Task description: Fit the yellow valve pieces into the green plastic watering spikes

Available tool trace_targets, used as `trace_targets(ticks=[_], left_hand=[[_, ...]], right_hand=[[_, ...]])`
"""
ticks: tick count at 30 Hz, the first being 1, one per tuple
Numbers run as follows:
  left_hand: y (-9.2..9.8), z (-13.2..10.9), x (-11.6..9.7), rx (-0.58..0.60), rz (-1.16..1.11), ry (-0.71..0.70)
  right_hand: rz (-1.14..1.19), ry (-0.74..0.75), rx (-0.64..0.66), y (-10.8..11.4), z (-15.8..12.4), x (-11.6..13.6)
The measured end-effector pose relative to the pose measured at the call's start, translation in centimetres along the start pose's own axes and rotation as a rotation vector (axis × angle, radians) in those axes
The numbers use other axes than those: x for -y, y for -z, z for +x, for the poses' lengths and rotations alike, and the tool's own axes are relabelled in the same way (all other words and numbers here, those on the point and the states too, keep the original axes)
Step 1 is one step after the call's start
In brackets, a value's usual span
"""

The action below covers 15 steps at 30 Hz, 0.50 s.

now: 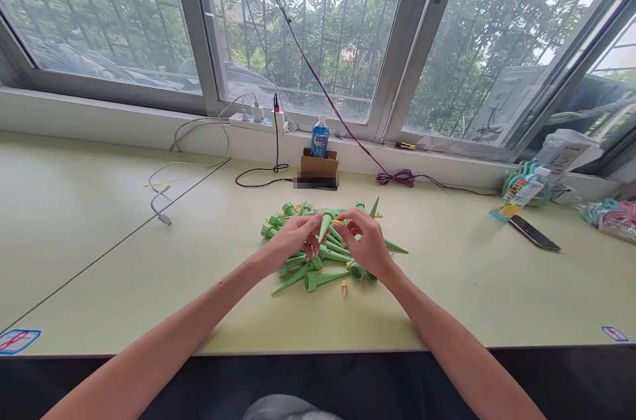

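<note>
My left hand is closed on a green plastic watering spike, its pointed end tilted down toward me. Close beside it, the fingers of my right hand pinch a small yellow valve piece. Whether that piece touches the spike is too small to tell. Beneath both hands lies a loose pile of similar green spikes, with hollow ribbed caps and long tapered points. My hands hide part of the pile. A single yellow valve piece stands at its near edge.
Behind the pile are a small cardboard box and a blue bottle. A power strip and cables line the sill. To the right lie a phone, a tilted drink bottle and bagged items. A grey cable lies left.
</note>
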<state>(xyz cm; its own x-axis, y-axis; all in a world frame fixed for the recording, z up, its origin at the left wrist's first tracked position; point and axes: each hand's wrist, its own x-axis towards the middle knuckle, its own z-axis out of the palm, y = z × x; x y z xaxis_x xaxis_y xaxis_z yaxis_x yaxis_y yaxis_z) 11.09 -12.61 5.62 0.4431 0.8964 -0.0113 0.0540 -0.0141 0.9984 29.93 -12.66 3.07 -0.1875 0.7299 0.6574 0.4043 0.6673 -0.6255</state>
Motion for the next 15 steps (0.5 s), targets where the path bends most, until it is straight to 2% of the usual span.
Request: trace_targets(ticks=[7, 15], left_hand=[[0.14, 0.12, 0.22, 0.046, -0.04, 0.009], [0.57, 0.19, 0.49, 0.075, 0.018, -0.012]], right_hand=[[0.007, 0.006, 0.003, 0.02, 0.01, -0.01], [0.034, 0.014, 0.019, 0.02, 0.0, -0.31]])
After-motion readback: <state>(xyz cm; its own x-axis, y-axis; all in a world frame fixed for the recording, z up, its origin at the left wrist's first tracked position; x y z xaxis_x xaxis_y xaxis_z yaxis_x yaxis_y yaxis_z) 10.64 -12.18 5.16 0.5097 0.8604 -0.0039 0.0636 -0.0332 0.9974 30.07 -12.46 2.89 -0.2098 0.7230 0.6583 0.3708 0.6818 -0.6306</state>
